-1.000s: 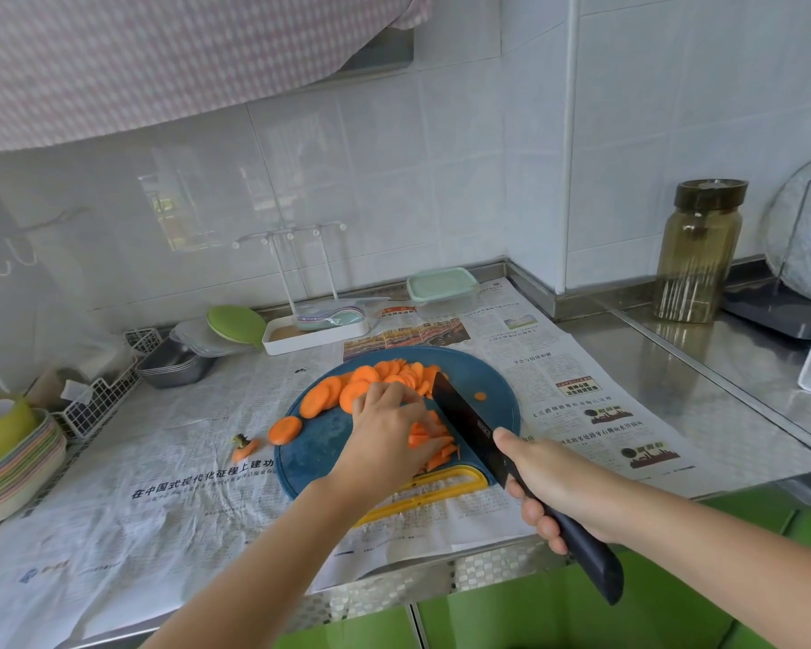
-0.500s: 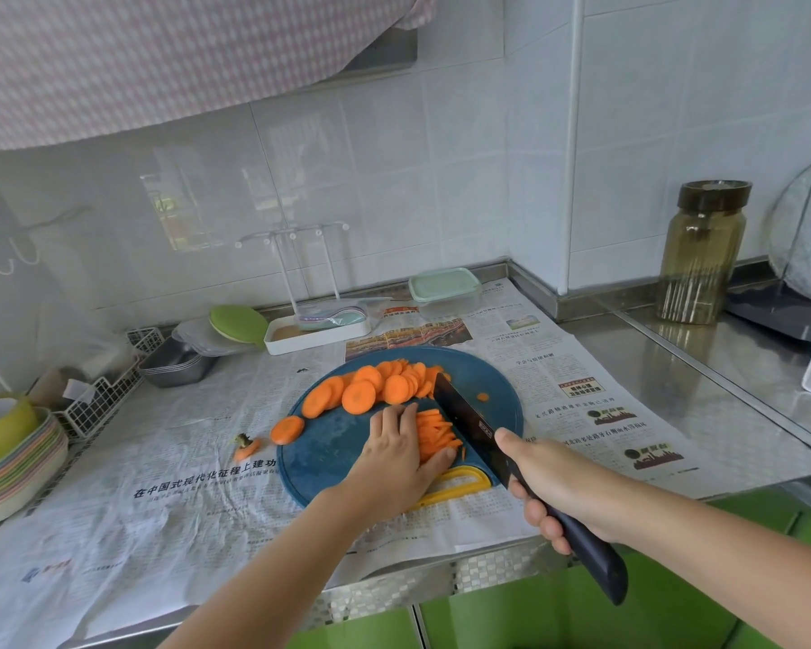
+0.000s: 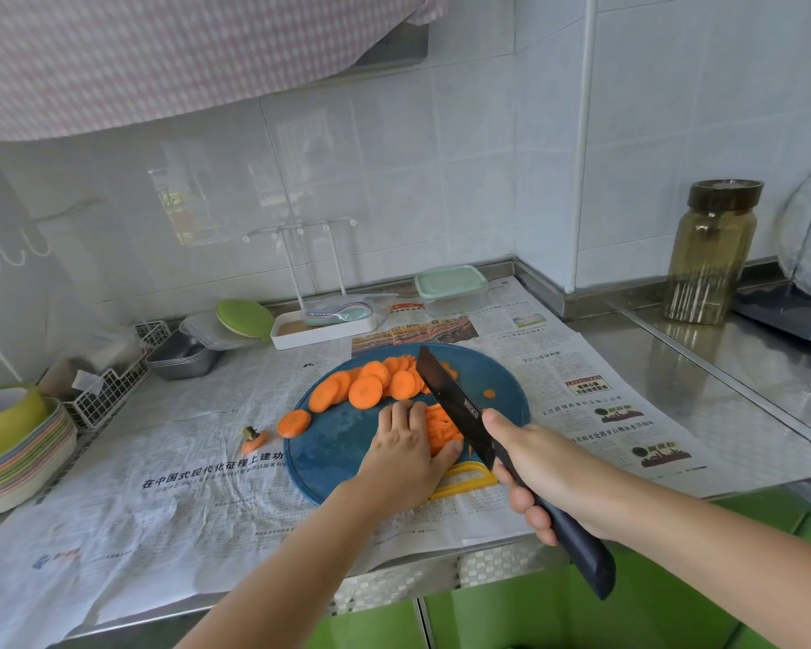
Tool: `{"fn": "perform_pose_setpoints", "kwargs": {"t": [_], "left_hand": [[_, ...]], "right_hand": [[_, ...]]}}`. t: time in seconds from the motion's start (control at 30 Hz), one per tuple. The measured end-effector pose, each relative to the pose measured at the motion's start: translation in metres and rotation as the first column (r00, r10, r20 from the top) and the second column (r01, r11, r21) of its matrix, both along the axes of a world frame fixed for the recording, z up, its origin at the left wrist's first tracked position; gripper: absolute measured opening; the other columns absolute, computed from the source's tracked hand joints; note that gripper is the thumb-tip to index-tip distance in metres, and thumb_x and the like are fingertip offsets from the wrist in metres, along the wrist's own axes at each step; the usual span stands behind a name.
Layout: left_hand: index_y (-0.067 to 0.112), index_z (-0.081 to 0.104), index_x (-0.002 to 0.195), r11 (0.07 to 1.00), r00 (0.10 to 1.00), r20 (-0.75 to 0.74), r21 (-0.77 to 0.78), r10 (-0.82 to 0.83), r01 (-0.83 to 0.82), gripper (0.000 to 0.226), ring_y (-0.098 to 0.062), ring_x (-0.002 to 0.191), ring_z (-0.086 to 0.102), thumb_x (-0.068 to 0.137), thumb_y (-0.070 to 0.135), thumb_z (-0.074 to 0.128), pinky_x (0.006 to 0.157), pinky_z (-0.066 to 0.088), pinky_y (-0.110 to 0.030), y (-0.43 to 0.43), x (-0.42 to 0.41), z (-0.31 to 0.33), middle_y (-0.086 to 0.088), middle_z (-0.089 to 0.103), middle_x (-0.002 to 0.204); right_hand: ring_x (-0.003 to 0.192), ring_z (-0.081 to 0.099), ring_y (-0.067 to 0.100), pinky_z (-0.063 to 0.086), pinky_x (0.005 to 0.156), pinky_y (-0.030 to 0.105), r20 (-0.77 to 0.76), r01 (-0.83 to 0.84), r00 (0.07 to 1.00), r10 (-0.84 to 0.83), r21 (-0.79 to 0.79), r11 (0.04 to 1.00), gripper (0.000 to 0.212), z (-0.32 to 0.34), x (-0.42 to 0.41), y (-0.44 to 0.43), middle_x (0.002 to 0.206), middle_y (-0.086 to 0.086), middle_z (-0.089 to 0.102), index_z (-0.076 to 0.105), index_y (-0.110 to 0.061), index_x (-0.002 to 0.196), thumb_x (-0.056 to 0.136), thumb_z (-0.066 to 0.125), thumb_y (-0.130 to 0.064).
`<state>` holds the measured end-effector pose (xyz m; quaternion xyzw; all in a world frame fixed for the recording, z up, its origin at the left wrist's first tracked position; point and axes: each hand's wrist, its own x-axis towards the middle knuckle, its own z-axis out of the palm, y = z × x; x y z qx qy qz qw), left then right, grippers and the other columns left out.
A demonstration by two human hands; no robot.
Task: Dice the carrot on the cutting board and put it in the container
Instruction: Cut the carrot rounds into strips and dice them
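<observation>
- Right now the left hand (image 3: pixel 406 449) is holding down a pile of carrot strips (image 3: pixel 438 426) on the near-right part of the cutting board (image 3: pixel 343 442), with its fingers bent over the pile and its thumb lying against the near end.
- The right hand (image 3: pixel 541 475) is gripping the knife (image 3: pixel 460 405) by its dark handle, with the fingers wrapped round it and the forefinger reaching up to the heel of the blade.
- The dark blade is standing edge-down just right of the left hand's fingers, its tip pointing toward the wall; whether the edge is touching the strips I cannot tell.
- Carrot rounds (image 3: pixel 366 391) are lying overlapped in a heap on the far side of the board, just beyond the left hand, and the blade's tip is crossing the heap's right end.
- One loose round (image 3: pixel 294 423) is sitting on the board's left rim, and the carrot top (image 3: pixel 254 442) is lying beside it on the newspaper (image 3: pixel 183 484).
- A small orange scrap (image 3: pixel 489 393) is lying alone on the board, right of the blade.
- The round blue board is resting on the newspaper, with a yellow handle showing at its near edge.
- The container (image 3: pixel 450 288), clear with a pale green lid on it, is standing well behind the board near the wall corner, apart from all the carrot.
- A white tray (image 3: pixel 324 327), a stack of coloured bowls (image 3: pixel 15 452) and a tinted glass jar (image 3: pixel 712 255) are standing around the counter's edges.
</observation>
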<state>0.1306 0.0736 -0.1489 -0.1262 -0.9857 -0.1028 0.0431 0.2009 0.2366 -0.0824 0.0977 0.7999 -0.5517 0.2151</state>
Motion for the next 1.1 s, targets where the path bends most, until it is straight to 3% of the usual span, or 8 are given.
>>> {"fn": "perform_pose_setpoints", "kwargs": {"t": [0.27,0.43,0.9,1.1], "left_hand": [[0.012,0.021,0.145,1.000,1.000,-0.009,-0.013,0.018,-0.018,0.067,-0.022,0.130,0.023,0.096,0.057,0.029,0.111,0.022,-0.034,0.002,0.003,0.003,-0.004,0.027,0.142],[0.011,0.022,0.144,1.000,1.000,-0.020,0.001,0.011,-0.011,0.067,-0.022,0.129,0.024,0.096,0.057,0.030,0.110,0.022,-0.033,0.002,0.003,0.002,-0.005,0.028,0.141],[0.011,0.021,0.145,1.000,1.000,-0.007,0.011,0.009,-0.009,0.065,-0.022,0.129,0.024,0.097,0.055,0.028,0.110,0.023,-0.034,0.001,0.003,0.001,-0.006,0.028,0.141],[0.010,0.022,0.145,0.999,0.999,-0.028,0.028,0.016,-0.015,0.064,-0.023,0.128,0.025,0.098,0.053,0.029,0.109,0.023,-0.033,0.004,0.002,0.000,-0.006,0.029,0.140]], "right_hand": [[0.029,0.035,0.013,0.033,0.035,0.017,0.045,-0.022,0.999,0.019,0.058,0.998,0.057,0.006,0.004,-0.001,0.043,0.000,0.042,0.043,-0.011,0.073,0.101,0.029,-0.058],[0.026,0.037,0.012,0.033,0.033,0.017,-0.002,-0.011,1.000,0.011,0.138,0.990,0.056,0.000,0.003,-0.004,0.049,0.004,0.042,0.044,-0.008,0.076,0.102,0.027,-0.056],[0.028,0.036,0.013,0.035,0.035,0.018,0.076,-0.020,0.997,0.008,0.152,0.988,0.057,0.008,0.000,-0.007,0.044,0.001,0.042,0.044,-0.009,0.078,0.101,0.027,-0.058],[0.033,0.038,0.018,0.037,0.039,0.022,0.101,-0.036,0.995,0.011,0.253,0.967,0.063,0.006,-0.002,-0.014,0.043,0.003,0.042,0.044,-0.009,0.072,0.100,0.022,-0.061]]}}
